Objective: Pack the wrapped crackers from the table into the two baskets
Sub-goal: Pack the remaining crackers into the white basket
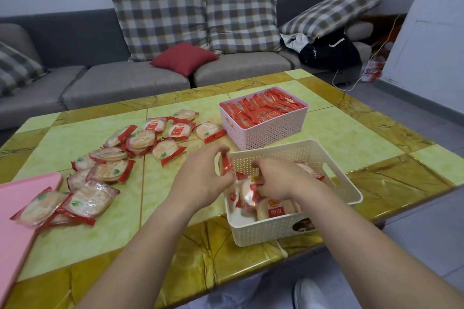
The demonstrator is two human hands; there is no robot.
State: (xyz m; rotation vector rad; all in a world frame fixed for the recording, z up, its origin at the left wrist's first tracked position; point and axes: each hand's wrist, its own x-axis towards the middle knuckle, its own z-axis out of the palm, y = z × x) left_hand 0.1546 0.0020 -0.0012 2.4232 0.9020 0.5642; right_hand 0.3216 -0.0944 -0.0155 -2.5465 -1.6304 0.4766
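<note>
Crackers [108,172] lie loose on the desk [75,253] left of the cream basket [263,232], nearest the left hand [200,175], which pinches one wrapped cracker [226,166] upright at its rim while the right hand [276,178] grips packets [275,211] inside

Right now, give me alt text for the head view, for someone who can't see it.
The left hand and right hand grip wrapped crackers at the left side of the cream basket. Behind it the pink basket is packed full; loose crackers lie scattered on the table.
</note>
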